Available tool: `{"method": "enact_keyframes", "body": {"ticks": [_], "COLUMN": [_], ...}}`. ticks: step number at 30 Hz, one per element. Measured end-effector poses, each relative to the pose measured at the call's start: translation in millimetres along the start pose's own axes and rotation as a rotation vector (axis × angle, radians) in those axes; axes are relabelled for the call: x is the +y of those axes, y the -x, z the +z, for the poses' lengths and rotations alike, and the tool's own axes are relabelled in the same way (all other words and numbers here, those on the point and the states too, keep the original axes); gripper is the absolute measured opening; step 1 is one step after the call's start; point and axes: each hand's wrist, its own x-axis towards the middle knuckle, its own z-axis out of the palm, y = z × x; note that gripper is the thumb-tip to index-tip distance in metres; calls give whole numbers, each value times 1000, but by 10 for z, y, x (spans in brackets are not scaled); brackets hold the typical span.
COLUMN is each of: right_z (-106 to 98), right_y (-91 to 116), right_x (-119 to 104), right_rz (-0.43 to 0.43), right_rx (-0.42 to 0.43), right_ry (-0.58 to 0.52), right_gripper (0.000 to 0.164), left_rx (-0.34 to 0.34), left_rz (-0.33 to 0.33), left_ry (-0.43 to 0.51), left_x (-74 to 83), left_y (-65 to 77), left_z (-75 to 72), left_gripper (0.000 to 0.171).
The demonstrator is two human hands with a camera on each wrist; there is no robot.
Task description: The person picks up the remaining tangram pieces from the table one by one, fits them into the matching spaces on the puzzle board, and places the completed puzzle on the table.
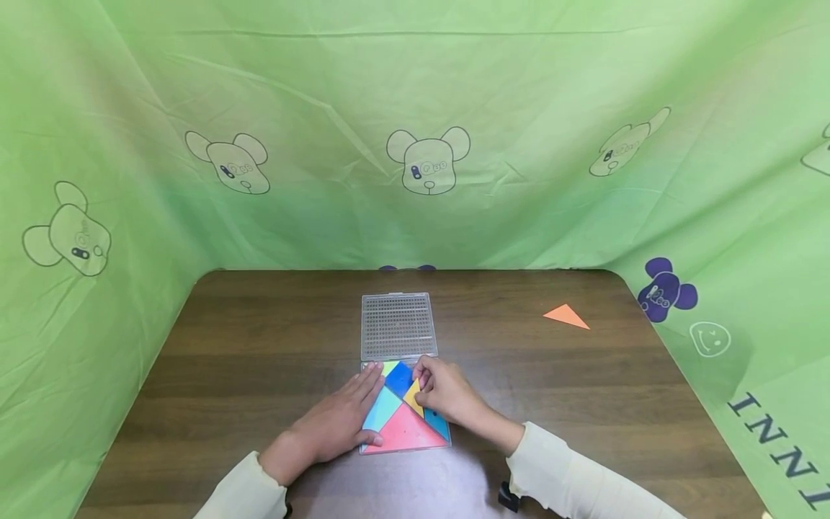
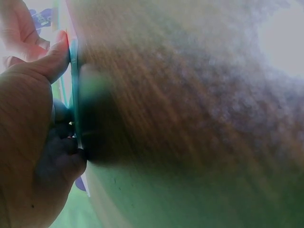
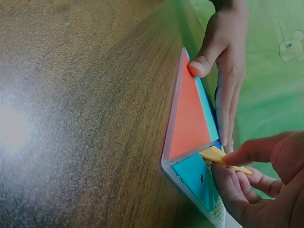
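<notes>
A clear plastic tray (image 3: 165, 159) filled with tangram pieces lies on the table in the head view. My right hand (image 1: 450, 393) pinches a yellow tangram piece (image 3: 213, 153) between thumb and fingers; the right wrist view shows it tilted up at the tray's right side. Around it sit a blue piece (image 1: 398, 378), a teal triangle (image 1: 436, 424), a large red triangle (image 1: 408, 432) and a light blue piece (image 1: 381, 409). My left hand (image 1: 340, 418) rests along the tray's left edge, fingers straight and thumb at the red triangle's corner. It partly hides a yellow-green piece (image 1: 390, 367).
A gridded clear lid (image 1: 398, 328) lies flat behind the tray. An orange triangle (image 1: 567, 316) lies apart at the table's back right. Green printed cloth (image 1: 311, 216) hangs around the wooden table (image 1: 259, 346).
</notes>
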Motion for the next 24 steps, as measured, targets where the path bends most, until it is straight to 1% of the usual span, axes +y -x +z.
{"method": "enact_keyframes", "body": {"ticks": [4, 14, 19, 24], "right_z": [2, 37, 45, 59], "right_y": [2, 50, 59, 59], "right_x": [-18, 10, 22, 41], "right_rz": [9, 32, 20, -2], "right_rx": [16, 63, 60, 71], "right_ry": [19, 134, 145, 128], "right_gripper": [25, 25, 26, 27], "left_rx": [3, 12, 20, 18], "left_rz": [-2, 7, 13, 9], "left_ry": [3, -15, -26, -27], "left_x": [5, 12, 14, 6], "left_y": [0, -6, -9, -11], "left_z": [-5, 2, 9, 17], "left_gripper": [97, 96, 96, 96]}}
